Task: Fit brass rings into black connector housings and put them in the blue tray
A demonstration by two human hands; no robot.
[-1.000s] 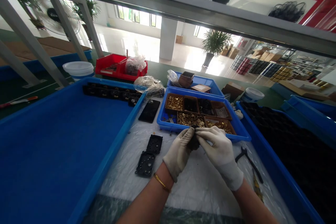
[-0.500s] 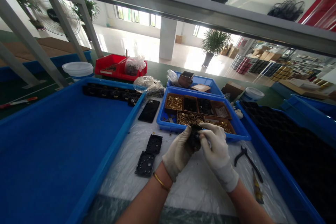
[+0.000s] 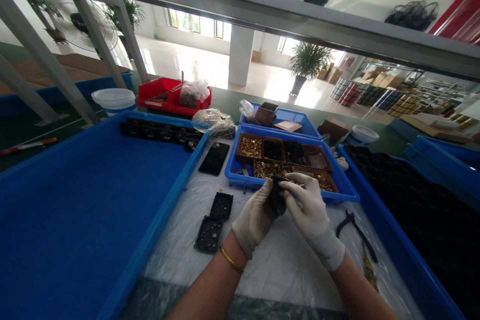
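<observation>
A small black housing point(image 3: 278, 197) is held up over the plastic-covered table, in front of the blue parts tray point(image 3: 240, 180). My left hand point(image 3: 255, 220), in a white glove, wraps round its left side. The gloved fingers of my right hand point(image 3: 309, 210) press on its right side and face; whether they pinch a small part is hidden. Two flat black covers point(image 3: 209, 233) point(image 3: 221, 206) lie to the left of my hands. Brown boxes in the tray hold brass pieces point(image 3: 250, 147), brass rings point(image 3: 272, 169) and black parts point(image 3: 294, 152).
A large blue bin point(image 3: 86, 210) with a row of black units point(image 3: 157, 133) stands left. Another blue bin point(image 3: 397, 245) with black parts is at right, beside pliers point(image 3: 356, 232). A black phone point(image 3: 214, 158) lies near the tray. A metal bar point(image 3: 240, 7) crosses above.
My right hand's fingers have shifted slightly on the black housing, which has turned a little. My left hand keeps its hold.
</observation>
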